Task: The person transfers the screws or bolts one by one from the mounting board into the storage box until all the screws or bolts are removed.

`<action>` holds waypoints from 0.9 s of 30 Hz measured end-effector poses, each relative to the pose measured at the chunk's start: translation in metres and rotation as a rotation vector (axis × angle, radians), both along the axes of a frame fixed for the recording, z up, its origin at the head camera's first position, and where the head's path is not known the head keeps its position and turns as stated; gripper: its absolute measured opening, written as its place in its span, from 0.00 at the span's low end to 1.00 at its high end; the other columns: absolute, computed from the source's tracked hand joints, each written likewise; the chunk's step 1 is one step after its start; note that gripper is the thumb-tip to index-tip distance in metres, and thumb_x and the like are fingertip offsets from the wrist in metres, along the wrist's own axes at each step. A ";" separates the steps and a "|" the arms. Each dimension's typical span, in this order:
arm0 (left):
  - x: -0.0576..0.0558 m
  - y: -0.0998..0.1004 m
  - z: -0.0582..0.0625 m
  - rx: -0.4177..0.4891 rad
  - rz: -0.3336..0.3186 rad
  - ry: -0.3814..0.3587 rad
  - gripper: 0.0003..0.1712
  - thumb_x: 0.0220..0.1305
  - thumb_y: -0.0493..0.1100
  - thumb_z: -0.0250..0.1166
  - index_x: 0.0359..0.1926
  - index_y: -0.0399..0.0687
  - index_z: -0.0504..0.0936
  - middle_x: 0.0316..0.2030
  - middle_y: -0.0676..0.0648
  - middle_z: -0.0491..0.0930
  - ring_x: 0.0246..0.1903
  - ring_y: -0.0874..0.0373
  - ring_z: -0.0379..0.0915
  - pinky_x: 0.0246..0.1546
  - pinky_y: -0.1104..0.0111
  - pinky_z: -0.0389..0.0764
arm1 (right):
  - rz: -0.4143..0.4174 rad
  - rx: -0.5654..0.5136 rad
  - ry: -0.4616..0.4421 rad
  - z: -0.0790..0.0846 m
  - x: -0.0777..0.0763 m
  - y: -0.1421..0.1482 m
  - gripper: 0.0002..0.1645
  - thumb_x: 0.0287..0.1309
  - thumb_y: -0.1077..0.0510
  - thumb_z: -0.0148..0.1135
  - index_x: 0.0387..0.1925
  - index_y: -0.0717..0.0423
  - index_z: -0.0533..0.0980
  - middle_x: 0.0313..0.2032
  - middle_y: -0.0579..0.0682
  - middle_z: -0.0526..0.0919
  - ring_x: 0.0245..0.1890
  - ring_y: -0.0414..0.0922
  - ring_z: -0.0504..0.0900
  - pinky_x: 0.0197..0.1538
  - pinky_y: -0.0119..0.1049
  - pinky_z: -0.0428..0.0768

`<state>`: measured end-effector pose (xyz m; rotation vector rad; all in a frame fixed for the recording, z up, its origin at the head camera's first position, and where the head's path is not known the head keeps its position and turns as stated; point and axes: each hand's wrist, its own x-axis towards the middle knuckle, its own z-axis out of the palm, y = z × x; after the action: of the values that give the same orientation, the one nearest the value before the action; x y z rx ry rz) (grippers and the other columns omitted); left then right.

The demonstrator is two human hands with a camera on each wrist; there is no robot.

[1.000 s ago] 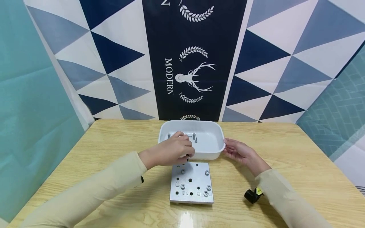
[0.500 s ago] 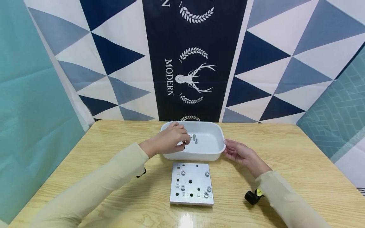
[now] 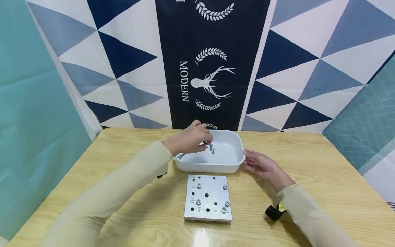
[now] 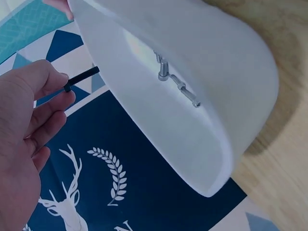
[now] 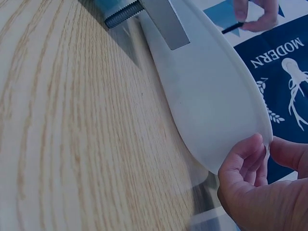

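Note:
My left hand [image 3: 192,138] hovers over the white plastic bin [image 3: 229,152], pinching a black screw [image 4: 83,79] between thumb and fingertips. The screw's threaded end points away from the fingers, near the bin's rim in the left wrist view. Several silver socket-head screws [image 4: 164,70] lie on the bin floor. At the bin's right end, my right hand [image 3: 260,164] grips the rim, thumb on one side and curled fingers on the other. In front of the bin lies a silver metal plate [image 3: 213,199] with holes and several socket-head screws set in it.
All of this is on a light wood table [image 3: 129,192]. A threaded bolt [image 5: 124,14] sticks out beneath the plate in the right wrist view. By the right sleeve is a black cylindrical piece [image 3: 273,213] with a yellow tag. A patterned curtain [image 3: 210,68] hangs behind the table.
My left hand has moved from the bin's front edge towards its back, with the black screw still pinched. My right hand stays on the rim. Plate and bin keep their places.

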<state>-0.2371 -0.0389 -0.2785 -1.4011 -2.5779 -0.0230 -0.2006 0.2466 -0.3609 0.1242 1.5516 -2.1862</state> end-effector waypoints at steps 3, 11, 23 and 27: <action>-0.006 0.007 0.002 -0.040 0.001 -0.001 0.04 0.59 0.41 0.64 0.34 0.53 0.84 0.34 0.56 0.84 0.40 0.59 0.68 0.51 0.64 0.64 | 0.005 -0.004 0.001 0.001 -0.001 0.001 0.09 0.68 0.59 0.50 0.37 0.50 0.78 0.30 0.45 0.84 0.31 0.34 0.81 0.42 0.25 0.82; -0.023 0.015 0.007 -0.074 0.029 -0.026 0.04 0.59 0.40 0.63 0.34 0.52 0.84 0.34 0.56 0.85 0.39 0.58 0.68 0.48 0.64 0.64 | 0.000 -0.011 -0.004 0.000 -0.001 0.003 0.09 0.68 0.59 0.50 0.37 0.49 0.78 0.30 0.45 0.84 0.31 0.34 0.81 0.42 0.25 0.82; -0.044 0.015 0.017 -0.031 0.055 -0.006 0.05 0.59 0.38 0.62 0.34 0.51 0.84 0.33 0.53 0.84 0.38 0.56 0.67 0.47 0.63 0.61 | 0.020 0.007 0.008 0.000 -0.001 0.001 0.06 0.68 0.58 0.51 0.40 0.50 0.75 0.31 0.44 0.83 0.32 0.34 0.81 0.42 0.25 0.81; -0.046 0.018 0.016 -0.042 0.071 -0.011 0.06 0.60 0.39 0.63 0.36 0.52 0.84 0.35 0.53 0.85 0.40 0.56 0.69 0.48 0.63 0.62 | 0.008 0.008 0.001 0.000 -0.001 0.001 0.06 0.68 0.58 0.51 0.40 0.50 0.75 0.31 0.44 0.83 0.32 0.34 0.81 0.41 0.25 0.81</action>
<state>-0.2836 -0.0204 -0.2626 -1.3255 -2.6504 0.0340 -0.2016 0.2479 -0.3605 0.1193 1.5594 -2.1745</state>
